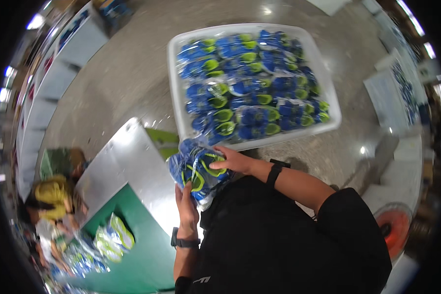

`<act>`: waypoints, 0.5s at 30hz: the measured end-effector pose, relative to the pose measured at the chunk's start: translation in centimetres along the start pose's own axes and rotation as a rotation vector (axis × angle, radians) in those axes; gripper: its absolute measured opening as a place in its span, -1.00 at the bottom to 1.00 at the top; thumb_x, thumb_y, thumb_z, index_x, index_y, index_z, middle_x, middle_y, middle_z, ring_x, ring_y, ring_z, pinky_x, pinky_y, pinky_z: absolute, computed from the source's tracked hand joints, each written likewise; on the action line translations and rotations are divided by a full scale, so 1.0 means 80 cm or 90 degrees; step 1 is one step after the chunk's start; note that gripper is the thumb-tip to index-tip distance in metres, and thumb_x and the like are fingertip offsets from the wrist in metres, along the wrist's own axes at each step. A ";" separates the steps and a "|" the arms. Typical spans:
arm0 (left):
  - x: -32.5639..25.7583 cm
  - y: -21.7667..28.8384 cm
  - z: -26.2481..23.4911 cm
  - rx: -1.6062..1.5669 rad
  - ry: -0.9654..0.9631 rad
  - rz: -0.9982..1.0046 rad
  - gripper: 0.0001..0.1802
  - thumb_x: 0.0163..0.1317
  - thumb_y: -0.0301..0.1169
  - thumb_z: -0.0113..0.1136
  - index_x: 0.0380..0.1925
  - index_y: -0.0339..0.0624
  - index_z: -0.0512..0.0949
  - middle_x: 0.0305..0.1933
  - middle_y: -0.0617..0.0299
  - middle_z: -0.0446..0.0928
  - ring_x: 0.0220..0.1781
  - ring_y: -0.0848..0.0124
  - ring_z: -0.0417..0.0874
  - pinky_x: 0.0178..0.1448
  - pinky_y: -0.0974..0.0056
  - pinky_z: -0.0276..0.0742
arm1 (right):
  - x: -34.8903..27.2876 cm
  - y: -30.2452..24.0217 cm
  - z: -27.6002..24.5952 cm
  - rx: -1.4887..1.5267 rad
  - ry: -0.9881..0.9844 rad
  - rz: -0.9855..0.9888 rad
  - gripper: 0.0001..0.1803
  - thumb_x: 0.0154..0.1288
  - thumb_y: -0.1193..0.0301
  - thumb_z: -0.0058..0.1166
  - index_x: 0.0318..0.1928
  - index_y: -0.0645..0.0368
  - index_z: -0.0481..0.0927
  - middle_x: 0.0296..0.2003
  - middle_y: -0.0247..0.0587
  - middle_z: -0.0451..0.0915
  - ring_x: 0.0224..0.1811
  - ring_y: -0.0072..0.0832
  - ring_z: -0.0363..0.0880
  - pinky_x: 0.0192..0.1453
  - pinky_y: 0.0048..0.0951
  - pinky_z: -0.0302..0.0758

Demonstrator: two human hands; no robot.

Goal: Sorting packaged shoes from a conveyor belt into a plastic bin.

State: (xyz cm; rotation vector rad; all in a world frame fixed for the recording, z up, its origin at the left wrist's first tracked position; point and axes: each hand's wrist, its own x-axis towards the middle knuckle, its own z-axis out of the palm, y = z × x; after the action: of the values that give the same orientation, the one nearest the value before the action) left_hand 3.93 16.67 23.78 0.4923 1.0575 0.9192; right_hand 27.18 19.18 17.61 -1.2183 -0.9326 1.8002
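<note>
Far to the left, another person (51, 206) in a yellow top bends over a green table (137, 255) where more shiny bags (113, 238) lie. Next comes the left hand (186, 208), closed around the lower side of a clear bag of blue and green shoes (197, 169) (it wears a dark wrist band). The right hand (235, 160) grips the same bag from the top. Just beyond sits a big white tray (177, 83) on the floor, packed full with the same bagged shoes (252, 83).
</note>
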 end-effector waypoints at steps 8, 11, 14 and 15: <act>0.025 -0.034 0.063 0.119 -0.067 -0.218 -0.49 0.47 -0.13 0.08 0.28 -0.19 0.37 -0.03 0.19 0.62 -0.07 0.43 0.61 0.00 0.28 0.53 | -0.129 -0.002 -0.171 0.245 0.207 0.088 -0.26 0.22 0.38 0.23 0.38 0.31 0.28 0.18 -0.13 0.49 0.21 -0.40 0.49 0.27 -0.36 0.43; 0.032 -0.052 0.087 0.123 -0.040 -0.171 -0.49 0.45 -0.12 0.09 0.25 -0.19 0.39 -0.05 0.22 0.61 -0.07 0.42 0.61 0.00 0.27 0.52 | -0.176 0.003 -0.247 0.261 0.311 0.022 -0.25 0.21 0.41 0.22 0.39 0.31 0.26 0.15 -0.12 0.52 0.15 -0.40 0.54 0.22 -0.37 0.48; 0.037 -0.078 0.114 0.129 0.003 -0.168 -0.53 0.45 -0.16 0.10 0.22 -0.18 0.41 -0.08 0.24 0.61 -0.09 0.42 0.60 0.00 0.27 0.51 | -0.224 -0.026 -0.319 0.300 0.395 -0.023 -0.24 0.20 0.44 0.21 0.40 0.32 0.25 0.11 -0.11 0.54 0.11 -0.40 0.57 0.19 -0.38 0.51; 0.039 -0.089 0.125 0.129 0.025 -0.174 -0.54 0.45 -0.17 0.09 0.22 -0.19 0.41 -0.09 0.24 0.60 -0.10 0.41 0.60 0.00 0.27 0.50 | -0.241 -0.035 -0.345 0.314 0.438 -0.027 -0.23 0.19 0.45 0.20 0.40 0.32 0.24 0.10 -0.11 0.55 0.10 -0.40 0.57 0.19 -0.38 0.52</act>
State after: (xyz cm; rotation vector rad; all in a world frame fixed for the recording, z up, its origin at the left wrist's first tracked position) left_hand 16.32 16.07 21.32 0.4839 1.2272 0.5863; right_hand 58.85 7.69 19.97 -1.3285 -0.1098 1.3066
